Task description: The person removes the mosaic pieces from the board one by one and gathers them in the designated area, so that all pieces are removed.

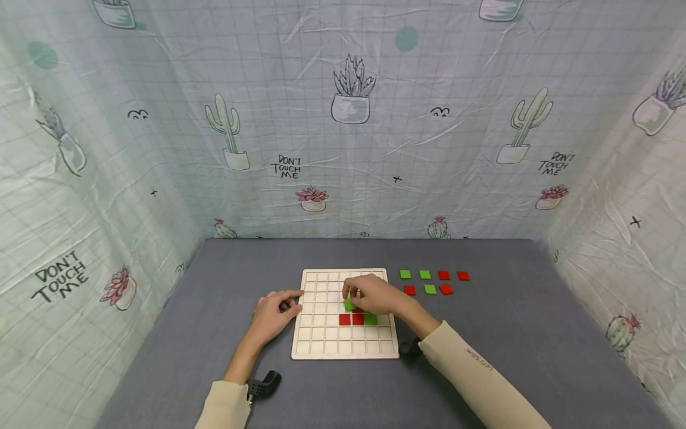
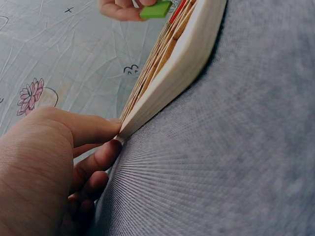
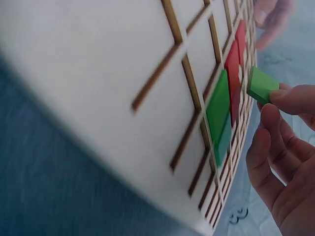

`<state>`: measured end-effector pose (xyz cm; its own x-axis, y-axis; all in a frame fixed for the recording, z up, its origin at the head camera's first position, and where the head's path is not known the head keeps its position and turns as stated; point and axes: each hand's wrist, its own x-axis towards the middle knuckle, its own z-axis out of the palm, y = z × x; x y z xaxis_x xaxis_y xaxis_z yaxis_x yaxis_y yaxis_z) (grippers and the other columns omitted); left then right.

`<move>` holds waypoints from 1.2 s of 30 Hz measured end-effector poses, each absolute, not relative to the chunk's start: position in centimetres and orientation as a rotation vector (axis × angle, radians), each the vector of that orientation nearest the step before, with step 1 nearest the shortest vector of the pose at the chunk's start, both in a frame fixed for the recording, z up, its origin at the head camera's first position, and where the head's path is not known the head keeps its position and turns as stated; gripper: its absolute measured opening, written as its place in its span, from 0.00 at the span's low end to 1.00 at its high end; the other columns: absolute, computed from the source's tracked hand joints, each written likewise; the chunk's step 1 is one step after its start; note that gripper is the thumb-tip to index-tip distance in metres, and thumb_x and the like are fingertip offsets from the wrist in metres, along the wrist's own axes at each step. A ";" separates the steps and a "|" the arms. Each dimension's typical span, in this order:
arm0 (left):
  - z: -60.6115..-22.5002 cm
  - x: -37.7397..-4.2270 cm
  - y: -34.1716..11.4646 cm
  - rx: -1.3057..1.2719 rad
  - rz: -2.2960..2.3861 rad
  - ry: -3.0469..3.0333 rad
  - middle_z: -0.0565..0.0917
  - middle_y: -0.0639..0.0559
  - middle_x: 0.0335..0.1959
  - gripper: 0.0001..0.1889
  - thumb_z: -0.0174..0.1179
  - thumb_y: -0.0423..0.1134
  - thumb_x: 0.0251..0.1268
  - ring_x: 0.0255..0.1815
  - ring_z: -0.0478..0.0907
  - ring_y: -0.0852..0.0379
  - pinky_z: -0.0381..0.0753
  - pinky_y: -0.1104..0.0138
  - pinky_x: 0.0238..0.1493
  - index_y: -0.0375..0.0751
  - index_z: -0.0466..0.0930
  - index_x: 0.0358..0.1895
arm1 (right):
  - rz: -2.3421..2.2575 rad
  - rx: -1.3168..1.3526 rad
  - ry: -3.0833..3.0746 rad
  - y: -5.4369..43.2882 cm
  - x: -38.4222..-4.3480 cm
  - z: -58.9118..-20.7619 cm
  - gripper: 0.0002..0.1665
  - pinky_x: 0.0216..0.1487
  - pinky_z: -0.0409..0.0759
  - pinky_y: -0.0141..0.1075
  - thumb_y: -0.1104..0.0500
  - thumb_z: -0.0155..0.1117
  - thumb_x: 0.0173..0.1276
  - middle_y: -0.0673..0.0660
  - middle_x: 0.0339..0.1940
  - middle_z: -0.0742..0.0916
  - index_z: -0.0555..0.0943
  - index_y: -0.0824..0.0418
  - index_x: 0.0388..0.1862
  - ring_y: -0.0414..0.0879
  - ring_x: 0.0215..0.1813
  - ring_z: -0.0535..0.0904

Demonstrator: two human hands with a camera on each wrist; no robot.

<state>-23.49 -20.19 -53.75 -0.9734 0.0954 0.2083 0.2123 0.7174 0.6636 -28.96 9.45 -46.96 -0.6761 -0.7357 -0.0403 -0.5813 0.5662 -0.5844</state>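
A pale wooden grid board (image 1: 316,333) lies on the table. My left hand (image 1: 272,314) is at its left edge, with thumb and forefinger tips touching the rim a little apart. Over the board, my right hand (image 1: 372,293) pinches a small green square tile (image 3: 262,86) between thumb and fingers, the tile tilted above the grid. Below that hand, a row on the board holds two red tiles (image 1: 345,320) and a green tile (image 1: 371,320). Another red tile (image 1: 358,310) shows partly under the right hand, which hides some squares behind it.
Right of the board, loose green tiles (image 1: 405,274) and red tiles (image 1: 443,275) lie in two rows on the grey table (image 1: 498,333). A patterned cloth (image 1: 396,143) hangs at the back and both sides. A black wrist camera (image 1: 265,384) sits by the left sleeve.
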 end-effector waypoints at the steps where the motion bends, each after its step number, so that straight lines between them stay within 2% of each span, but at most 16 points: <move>1: -53.7 -23.5 -20.2 -0.249 -1.097 -2.759 0.81 0.66 0.30 0.15 0.70 0.43 0.67 0.35 0.71 0.63 0.60 0.59 0.51 0.55 0.88 0.56 | -0.806 -1.091 2.520 9.9 -29.0 -46.9 0.11 0.39 0.77 0.36 0.67 0.58 0.73 0.52 0.43 0.88 0.84 0.55 0.47 0.39 0.33 0.80; 6: -53.7 -23.5 -20.2 -0.254 -1.091 -2.758 0.81 0.66 0.30 0.15 0.70 0.44 0.67 0.35 0.71 0.63 0.61 0.59 0.51 0.55 0.88 0.56 | -0.847 -1.077 2.545 12.3 -29.5 -46.8 0.10 0.40 0.78 0.36 0.67 0.59 0.73 0.54 0.43 0.88 0.84 0.57 0.47 0.40 0.36 0.81; 17: -53.7 -23.5 -20.3 -0.258 -1.097 -2.760 0.81 0.67 0.30 0.17 0.70 0.44 0.66 0.35 0.71 0.64 0.62 0.58 0.52 0.54 0.88 0.57 | -0.925 -0.949 2.609 19.1 -29.9 -45.7 0.10 0.31 0.76 0.34 0.69 0.59 0.73 0.57 0.39 0.87 0.84 0.63 0.48 0.39 0.24 0.75; 26: -53.7 -23.4 -20.4 -0.262 -1.096 -2.758 0.81 0.67 0.30 0.17 0.70 0.43 0.66 0.35 0.71 0.64 0.62 0.58 0.52 0.54 0.88 0.57 | -0.908 -0.845 2.692 24.8 -30.5 -45.6 0.10 0.31 0.76 0.36 0.70 0.58 0.74 0.59 0.41 0.88 0.83 0.64 0.49 0.40 0.25 0.76; 33: -53.7 -23.3 -20.4 -0.259 -1.111 -2.767 0.81 0.67 0.30 0.17 0.70 0.43 0.67 0.35 0.71 0.64 0.61 0.58 0.52 0.54 0.88 0.58 | -0.854 -0.756 2.759 28.6 -30.9 -45.9 0.11 0.34 0.79 0.37 0.71 0.58 0.73 0.60 0.44 0.89 0.84 0.63 0.48 0.42 0.35 0.81; 36: -53.7 -23.3 -20.4 -0.258 -1.103 -2.767 0.81 0.67 0.30 0.17 0.70 0.44 0.67 0.35 0.71 0.64 0.62 0.58 0.52 0.55 0.88 0.58 | -0.837 -0.706 2.752 29.9 -31.1 -45.8 0.11 0.33 0.79 0.37 0.71 0.58 0.73 0.62 0.45 0.89 0.84 0.64 0.49 0.43 0.33 0.80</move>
<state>-23.30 -20.41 -53.74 -0.9737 0.1027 0.2036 0.2146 0.7146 0.6658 -31.08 29.86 -45.82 -0.8712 -0.4899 -0.0320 -0.3891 0.7288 -0.5634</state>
